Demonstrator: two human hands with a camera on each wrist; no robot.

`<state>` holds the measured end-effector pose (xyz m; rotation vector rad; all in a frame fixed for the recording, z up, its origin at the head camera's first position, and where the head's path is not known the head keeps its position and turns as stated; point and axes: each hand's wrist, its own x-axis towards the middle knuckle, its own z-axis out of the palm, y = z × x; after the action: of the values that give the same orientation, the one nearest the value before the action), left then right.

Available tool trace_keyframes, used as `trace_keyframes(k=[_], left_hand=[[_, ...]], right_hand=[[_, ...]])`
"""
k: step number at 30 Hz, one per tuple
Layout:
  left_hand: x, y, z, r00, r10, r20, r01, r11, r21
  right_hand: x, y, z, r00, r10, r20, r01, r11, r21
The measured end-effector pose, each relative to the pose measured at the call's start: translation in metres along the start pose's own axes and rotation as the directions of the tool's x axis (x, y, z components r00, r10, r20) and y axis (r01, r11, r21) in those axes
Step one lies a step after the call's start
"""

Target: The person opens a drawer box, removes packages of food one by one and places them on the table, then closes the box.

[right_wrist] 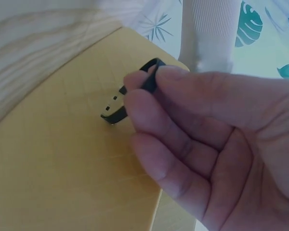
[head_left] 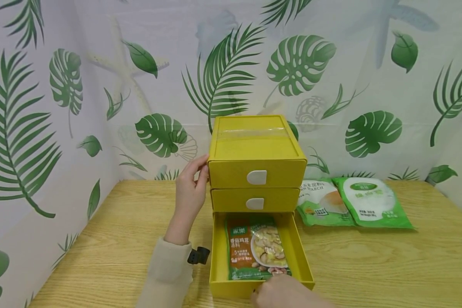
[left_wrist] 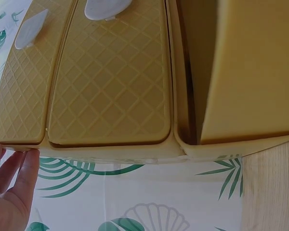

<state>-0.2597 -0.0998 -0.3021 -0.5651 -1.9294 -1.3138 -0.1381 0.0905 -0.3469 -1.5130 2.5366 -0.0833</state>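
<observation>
A yellow drawer cabinet (head_left: 254, 147) stands on the table, its bottom drawer (head_left: 304, 261) pulled out. Inside that drawer lies a green and brown soup-mix packet (head_left: 240, 261) with a picture of a bowl. My left hand (head_left: 188, 194) touches the cabinet's left side near the top drawer, fingers fairly straight. At the drawer's front is my right hand (head_left: 288, 293), partly cut off by the frame edge. The right wrist view shows its thumb and fingers pinching a black wristband (right_wrist: 116, 115) with small holes, close to the yellow drawer front (right_wrist: 62, 163).
Two green-and-white bags stand right of the cabinet: a corn starch bag (head_left: 323, 205) and a bag of white contents (head_left: 373, 203). The two upper drawers, with white tabs (head_left: 256, 177), are closed. A leaf-patterned cloth (head_left: 231, 64) hangs behind the wooden table (head_left: 369, 265).
</observation>
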Motion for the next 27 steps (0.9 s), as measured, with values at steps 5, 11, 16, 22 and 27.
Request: trace_keyframes(k=[5, 11, 16, 22, 27], left_hand=[[0.000, 0.001, 0.000, 1.000, -0.004, -0.001, 0.004, 1.000, 0.007], [-0.001, 0.001, 0.000, 1.000, -0.004, 0.003, 0.004, 1.000, 0.014], [-0.001, 0.001, 0.000, 1.000, -0.005, 0.005, 0.005, 1.000, 0.009], [0.000, 0.002, 0.000, 1.000, 0.003, 0.002, -0.003, 1.000, -0.006], [0.000, 0.001, 0.001, 1.000, 0.006, -0.003, -0.006, 1.000, -0.011]], right_hand=[[-0.001, -0.003, 0.002, 1.000, 0.001, -0.012, 0.000, 0.998, 0.055], [-0.002, -0.005, 0.004, 0.998, -0.035, -0.054, 0.042, 0.991, 0.123], [-0.003, -0.008, 0.006, 0.996, -0.038, -0.084, 0.051, 0.987, 0.154], [-0.005, -0.011, 0.009, 0.986, -0.049, -0.159, 0.072, 0.987, 0.145], [-0.005, -0.012, 0.009, 0.985, -0.053, -0.164, 0.073, 0.991, 0.116]])
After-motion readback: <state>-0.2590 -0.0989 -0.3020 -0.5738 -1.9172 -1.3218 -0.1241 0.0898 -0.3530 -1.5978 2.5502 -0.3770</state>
